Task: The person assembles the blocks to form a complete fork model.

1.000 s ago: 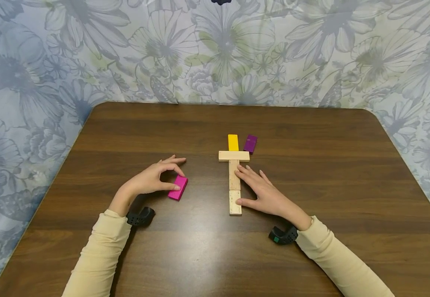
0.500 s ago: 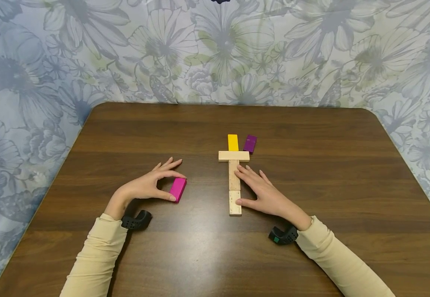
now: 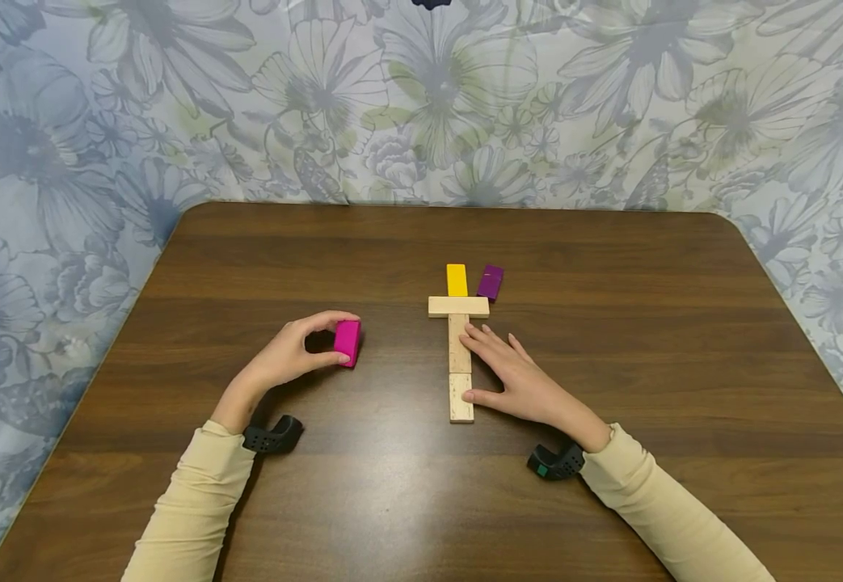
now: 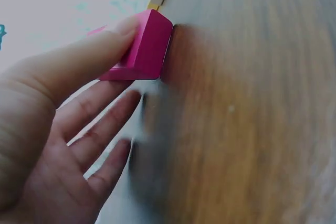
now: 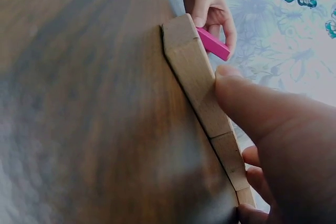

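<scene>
Between thumb and index finger my left hand [image 3: 283,354] pinches a bright pink wooden block [image 3: 347,341], left of the middle of the table. The left wrist view shows the thumb [image 4: 94,56] on one face of it, the other fingers spread loosely. Two plain wooden blocks lie end to end: a near one [image 3: 461,404] and a far one [image 3: 458,347]. My right hand [image 3: 519,380] rests along their right side, thumb at the near block and fingertips at the far one, fingers fairly straight. Across the far end lies a plain crosswise block [image 3: 457,306].
Beyond the crosswise block are a yellow block [image 3: 457,280], in line with the row, and a purple block [image 3: 491,283] tilted to its right. All lie on a brown wooden table [image 3: 610,275] whose back edge meets a flower-patterned wall covering [image 3: 436,105].
My left hand first fingered the pink block, then took it by its ends and moved it slightly away from me, turning it straighter. My right hand has stayed at the plain blocks.
</scene>
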The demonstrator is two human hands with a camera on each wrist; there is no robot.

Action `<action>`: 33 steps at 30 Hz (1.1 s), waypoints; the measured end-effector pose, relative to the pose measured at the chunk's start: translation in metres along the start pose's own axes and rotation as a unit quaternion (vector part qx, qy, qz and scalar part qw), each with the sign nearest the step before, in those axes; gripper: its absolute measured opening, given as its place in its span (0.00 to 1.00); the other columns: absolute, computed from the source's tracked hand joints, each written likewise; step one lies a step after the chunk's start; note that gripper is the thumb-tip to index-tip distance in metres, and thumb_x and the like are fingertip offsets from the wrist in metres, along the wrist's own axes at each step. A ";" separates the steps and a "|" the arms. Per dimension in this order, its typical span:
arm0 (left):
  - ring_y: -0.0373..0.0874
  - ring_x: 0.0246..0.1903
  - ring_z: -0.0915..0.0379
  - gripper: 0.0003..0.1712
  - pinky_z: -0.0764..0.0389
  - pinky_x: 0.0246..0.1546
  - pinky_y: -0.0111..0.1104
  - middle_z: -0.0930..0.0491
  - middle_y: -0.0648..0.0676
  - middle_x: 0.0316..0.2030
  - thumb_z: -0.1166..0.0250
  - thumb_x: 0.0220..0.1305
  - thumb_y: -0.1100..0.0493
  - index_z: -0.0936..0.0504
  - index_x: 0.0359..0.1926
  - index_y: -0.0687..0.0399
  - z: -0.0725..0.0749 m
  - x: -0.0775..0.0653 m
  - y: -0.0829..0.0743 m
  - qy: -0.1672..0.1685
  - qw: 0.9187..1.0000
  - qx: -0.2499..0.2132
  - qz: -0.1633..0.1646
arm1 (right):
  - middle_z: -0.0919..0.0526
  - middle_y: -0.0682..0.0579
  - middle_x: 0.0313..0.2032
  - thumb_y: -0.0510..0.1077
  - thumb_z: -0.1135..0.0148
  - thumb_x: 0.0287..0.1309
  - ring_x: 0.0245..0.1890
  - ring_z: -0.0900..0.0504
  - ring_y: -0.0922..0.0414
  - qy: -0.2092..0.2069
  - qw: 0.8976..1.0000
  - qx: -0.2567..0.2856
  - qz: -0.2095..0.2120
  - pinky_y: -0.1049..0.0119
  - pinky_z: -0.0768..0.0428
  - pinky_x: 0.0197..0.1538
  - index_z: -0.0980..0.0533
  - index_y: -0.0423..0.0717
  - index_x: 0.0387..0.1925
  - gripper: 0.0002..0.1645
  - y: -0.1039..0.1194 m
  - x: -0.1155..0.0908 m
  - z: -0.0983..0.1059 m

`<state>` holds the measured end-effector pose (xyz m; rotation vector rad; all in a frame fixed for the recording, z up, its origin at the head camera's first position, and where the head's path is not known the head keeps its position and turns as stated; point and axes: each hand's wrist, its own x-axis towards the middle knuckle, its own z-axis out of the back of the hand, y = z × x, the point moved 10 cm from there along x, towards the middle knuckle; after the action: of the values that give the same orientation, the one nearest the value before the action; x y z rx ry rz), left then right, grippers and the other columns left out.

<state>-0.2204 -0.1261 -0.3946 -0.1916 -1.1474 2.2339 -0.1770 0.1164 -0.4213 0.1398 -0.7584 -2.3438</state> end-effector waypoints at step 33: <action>0.42 0.32 0.25 0.20 0.22 0.38 0.34 0.21 0.62 0.37 0.37 0.62 0.67 0.24 0.55 0.67 -0.013 0.122 0.035 -0.148 0.955 -0.204 0.158 | 0.52 0.50 0.71 0.63 0.41 0.58 0.70 0.56 0.49 0.001 1.000 -0.002 -0.001 0.42 0.61 0.64 0.48 0.47 0.72 0.48 -0.001 0.000 0.000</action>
<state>-0.3288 -0.0618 -0.4128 -0.2251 -1.8536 2.3227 -0.1774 0.1168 -0.4222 0.1416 -0.7522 -2.3462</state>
